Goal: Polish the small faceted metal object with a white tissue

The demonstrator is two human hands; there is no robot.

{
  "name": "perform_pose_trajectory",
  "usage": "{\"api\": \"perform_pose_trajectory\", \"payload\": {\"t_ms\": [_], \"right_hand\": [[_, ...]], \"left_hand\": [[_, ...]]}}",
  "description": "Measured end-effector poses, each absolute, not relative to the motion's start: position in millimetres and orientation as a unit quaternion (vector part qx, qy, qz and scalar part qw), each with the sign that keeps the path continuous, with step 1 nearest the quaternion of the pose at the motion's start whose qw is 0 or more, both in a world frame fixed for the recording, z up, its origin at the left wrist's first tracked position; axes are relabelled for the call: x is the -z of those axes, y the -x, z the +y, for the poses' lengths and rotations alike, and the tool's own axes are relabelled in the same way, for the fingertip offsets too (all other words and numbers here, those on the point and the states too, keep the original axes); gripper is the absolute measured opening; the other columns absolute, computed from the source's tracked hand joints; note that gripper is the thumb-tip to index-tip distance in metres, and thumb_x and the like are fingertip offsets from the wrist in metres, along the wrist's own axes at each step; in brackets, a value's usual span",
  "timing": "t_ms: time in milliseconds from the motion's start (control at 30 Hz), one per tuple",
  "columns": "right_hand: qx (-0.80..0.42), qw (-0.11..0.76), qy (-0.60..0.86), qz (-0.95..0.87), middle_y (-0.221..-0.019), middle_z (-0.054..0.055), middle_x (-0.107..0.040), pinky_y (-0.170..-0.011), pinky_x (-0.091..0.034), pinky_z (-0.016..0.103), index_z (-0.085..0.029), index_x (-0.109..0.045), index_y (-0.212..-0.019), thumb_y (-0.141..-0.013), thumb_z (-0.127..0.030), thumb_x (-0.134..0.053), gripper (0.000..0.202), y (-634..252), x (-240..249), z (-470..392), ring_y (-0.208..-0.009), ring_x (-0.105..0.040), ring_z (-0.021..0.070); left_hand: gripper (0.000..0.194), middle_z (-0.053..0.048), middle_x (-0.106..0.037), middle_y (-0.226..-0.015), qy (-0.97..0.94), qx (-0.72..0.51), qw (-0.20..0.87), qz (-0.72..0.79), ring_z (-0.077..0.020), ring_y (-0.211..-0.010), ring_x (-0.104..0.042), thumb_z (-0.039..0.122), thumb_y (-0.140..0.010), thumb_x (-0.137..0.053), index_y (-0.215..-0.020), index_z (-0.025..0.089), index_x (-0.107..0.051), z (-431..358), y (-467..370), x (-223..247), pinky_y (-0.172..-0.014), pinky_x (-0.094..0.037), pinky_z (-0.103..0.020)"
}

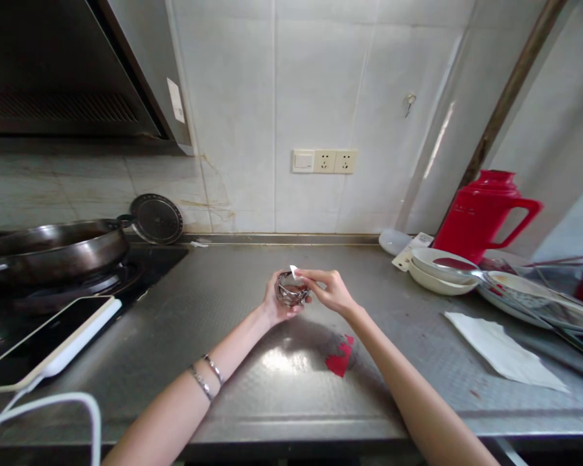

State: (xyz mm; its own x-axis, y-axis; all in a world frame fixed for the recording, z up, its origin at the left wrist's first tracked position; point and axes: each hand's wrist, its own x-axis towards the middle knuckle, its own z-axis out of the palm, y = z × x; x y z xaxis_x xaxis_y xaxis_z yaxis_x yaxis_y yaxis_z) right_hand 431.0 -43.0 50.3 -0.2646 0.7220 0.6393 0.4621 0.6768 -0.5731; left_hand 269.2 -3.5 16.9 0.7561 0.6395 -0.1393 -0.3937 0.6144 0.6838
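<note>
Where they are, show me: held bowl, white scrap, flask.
Held bowl point(291, 297), head view: front wall.
White scrap point(294, 272), head view: exposed end.
Flask point(477, 217), head view: red body.

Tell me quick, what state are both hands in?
Left hand: closed around a shiny bowl-shaped item.
Right hand: closed, pinching a small white piece near the item's rim.
</note>
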Motion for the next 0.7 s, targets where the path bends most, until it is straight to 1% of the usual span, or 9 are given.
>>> {"api": "perform_pose_trajectory", "payload": {"t_ms": [167,267,367,467,567,700], "right_hand": [[-0.115,0.468,0.378,-0.791,-0.103,0.006,-0.073,-0.086,-0.053,0.036,-0.023,-0.074,-0.095,-0.088,-0.033,-0.052,0.025,-431.4,-48.2,-43.1,-0.095,-0.069,0.0242],[-0.113,0.473,0.364,-0.795,-0.103,0.007,-0.073,-0.086,-0.053,0.035,-0.022,-0.075,-0.090,-0.089,-0.034,-0.051,0.027,-430.9,-47.7,-43.7,-0.098,-0.068,0.0247],[-0.112,0.485,0.369,-0.785,-0.104,0.008,-0.072,-0.081,-0.055,0.035,-0.021,-0.074,-0.093,-0.089,-0.035,-0.051,0.027,-428.6,-46.4,-44.2,-0.090,-0.070,0.0248],[-0.103,0.486,0.385,-0.778,-0.100,0.007,-0.074,-0.078,-0.055,0.034,-0.022,-0.073,-0.098,-0.090,-0.035,-0.050,0.028,-425.2,-44.1,-45.4,-0.081,-0.071,0.0225],[-0.058,0.478,0.383,-0.788,-0.098,0.008,-0.074,-0.080,-0.054,0.032,-0.021,-0.072,-0.098,-0.091,-0.031,-0.047,0.028,-419.7,-40.7,-49.0,-0.086,-0.070,0.0212],[0.035,0.458,0.381,-0.803,-0.105,0.010,-0.072,-0.088,-0.052,0.030,-0.019,-0.069,-0.099,-0.093,-0.023,-0.043,0.027,-407.4,-36.0,-56.9,-0.101,-0.067,0.0200]], "left_hand": [[0.059,-0.018,-0.066,-0.066,-0.314,-0.333,0.867,0.196,-0.0149,-0.035,-0.047,0.061,-0.079,-0.036,-0.080,0.010,-0.065,-6.8,-271.4,-14.6,-0.031,-0.023,-0.021],[0.053,-0.015,-0.065,-0.063,-0.293,-0.380,0.854,0.200,-0.0162,-0.040,-0.052,0.058,-0.080,-0.038,-0.079,0.012,-0.064,-10.6,-273.8,-17.7,-0.031,-0.024,-0.020],[0.044,-0.011,-0.064,-0.063,-0.264,-0.434,0.841,0.185,-0.0207,-0.052,-0.059,0.051,-0.081,-0.040,-0.082,0.013,-0.064,-10.8,-275.9,-19.8,-0.033,-0.027,-0.020],[0.040,-0.010,-0.064,-0.065,-0.249,-0.472,0.827,0.177,-0.0211,-0.056,-0.061,0.046,-0.079,-0.043,-0.083,0.012,-0.064,-8.2,-276.2,-19.9,-0.035,-0.030,-0.021],[0.039,-0.010,-0.064,-0.063,-0.233,-0.490,0.818,0.190,-0.0179,-0.050,-0.057,0.044,-0.079,-0.043,-0.081,0.011,-0.065,-6.0,-274.9,-18.7,-0.035,-0.031,-0.022],[0.042,-0.008,-0.062,-0.057,-0.201,-0.501,0.810,0.231,-0.0150,-0.044,-0.051,0.047,-0.080,-0.043,-0.080,0.012,-0.066,-4.8,-274.0,-16.9,-0.037,-0.034,-0.023]]}}
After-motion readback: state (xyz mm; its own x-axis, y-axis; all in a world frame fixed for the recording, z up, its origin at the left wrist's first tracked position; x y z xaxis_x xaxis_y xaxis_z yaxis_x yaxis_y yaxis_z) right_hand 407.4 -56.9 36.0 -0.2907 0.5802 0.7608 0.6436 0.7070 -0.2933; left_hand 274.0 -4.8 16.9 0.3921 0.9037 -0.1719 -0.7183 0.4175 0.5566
